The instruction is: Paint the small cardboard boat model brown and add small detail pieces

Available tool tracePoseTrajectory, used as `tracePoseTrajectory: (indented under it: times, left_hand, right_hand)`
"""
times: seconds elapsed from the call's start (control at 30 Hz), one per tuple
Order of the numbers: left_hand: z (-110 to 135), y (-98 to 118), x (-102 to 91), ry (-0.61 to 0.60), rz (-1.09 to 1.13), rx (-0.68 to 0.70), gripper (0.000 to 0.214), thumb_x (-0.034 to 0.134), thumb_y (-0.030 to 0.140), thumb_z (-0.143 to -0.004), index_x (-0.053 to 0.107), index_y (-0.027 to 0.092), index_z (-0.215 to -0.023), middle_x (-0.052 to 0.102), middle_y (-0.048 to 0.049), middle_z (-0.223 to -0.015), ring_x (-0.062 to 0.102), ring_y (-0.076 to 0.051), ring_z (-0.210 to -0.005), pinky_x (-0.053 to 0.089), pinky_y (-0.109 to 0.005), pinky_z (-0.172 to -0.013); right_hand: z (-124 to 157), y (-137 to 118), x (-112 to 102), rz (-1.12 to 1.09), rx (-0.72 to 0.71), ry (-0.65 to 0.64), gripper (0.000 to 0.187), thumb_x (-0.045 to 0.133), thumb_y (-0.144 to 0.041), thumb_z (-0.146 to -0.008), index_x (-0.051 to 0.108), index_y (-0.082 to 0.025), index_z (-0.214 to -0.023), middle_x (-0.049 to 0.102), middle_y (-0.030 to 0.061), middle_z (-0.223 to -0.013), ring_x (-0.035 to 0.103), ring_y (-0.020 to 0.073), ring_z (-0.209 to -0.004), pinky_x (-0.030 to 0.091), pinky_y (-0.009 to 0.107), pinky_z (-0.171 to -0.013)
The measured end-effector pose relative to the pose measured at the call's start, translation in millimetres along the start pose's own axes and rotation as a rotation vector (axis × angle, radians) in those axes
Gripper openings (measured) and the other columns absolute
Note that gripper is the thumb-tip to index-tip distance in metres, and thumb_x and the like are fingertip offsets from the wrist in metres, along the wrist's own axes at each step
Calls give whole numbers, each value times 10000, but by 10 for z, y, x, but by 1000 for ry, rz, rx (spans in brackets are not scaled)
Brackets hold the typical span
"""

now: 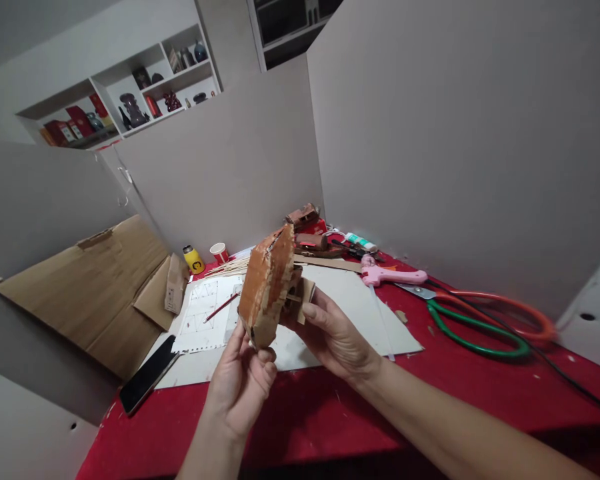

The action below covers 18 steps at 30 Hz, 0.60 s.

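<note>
Item: one painted cardboard model (266, 287), orange-brown faces, bare cardboard edges, a small block-like cardboard part on its right side. Location: held up tilted above a red-covered worktop (360, 420), over a white board (310, 357).

Left hand (244, 375): fingers gripping the model's lower corner. Right hand (337, 337): fingers closed on the small part at the model's right side, thumb foremost.

Left of the model: drawing sheet (195, 335) with line figures, a pencil (221, 309) lying across it; smartphone (147, 377), screen dark, nearer the front; folded brown cardboard (90, 287) behind.

Right: pink glue gun (397, 275), just beside scissors (460, 294), one handle orange, one green.

Rear: yellow container (193, 260), black-topped; red-and-white paper cup (219, 253); thin sticks (230, 268).
</note>
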<state>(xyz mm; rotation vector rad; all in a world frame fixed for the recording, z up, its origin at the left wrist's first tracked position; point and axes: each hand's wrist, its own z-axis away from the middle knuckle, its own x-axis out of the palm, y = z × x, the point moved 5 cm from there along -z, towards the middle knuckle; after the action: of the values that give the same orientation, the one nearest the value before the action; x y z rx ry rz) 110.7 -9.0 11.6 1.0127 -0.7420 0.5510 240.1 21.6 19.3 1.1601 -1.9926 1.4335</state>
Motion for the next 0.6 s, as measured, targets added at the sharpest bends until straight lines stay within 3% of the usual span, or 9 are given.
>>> tracePoseTrajectory:
  times: [0.13,0.23,0.47,0.6]
  left_hand:
    - [16,36,6,12,-44,103,253,433,276,-1015,633,133,-957,657,-32,-706,604,-85,-480,548,-186,-460]
    - [57,48,-2,-15,-58,165,148,561,280,-956,621,152,-998,672,-39,-744,652,-115,-564,579,-212,-514]
    - [133,60,-13,-62,-256,350,524,852,202,-691,585,168,-1139,694,-59,-958,667,-121,-691,611,-243,-616]
    - [90,75,-4,-68,-382,428,515,857,202,-689,567,161,-1112,677,-33,-904,624,-94,-659,598,-240,-624]
  right_hand:
    - [19,5,-22,3,-4,38,463,817,-321,-718,649,-282,-1149,704,21,-1132,643,215,-1015,514,397,-948]
    - [23,-13,-43,13,-22,80,450,821,-344,-715,657,-297,-1131,706,12,-1149,637,223,-1048,510,413,-966]
    - [49,-33,-44,45,-33,148,521,837,-350,-698,628,-305,-1174,707,8,-1167,638,224,-1063,484,426,-1004]
    - [54,-10,-29,89,-29,137,570,815,-323,-738,576,-300,-1255,698,15,-1196,613,217,-1149,425,390,-1060]
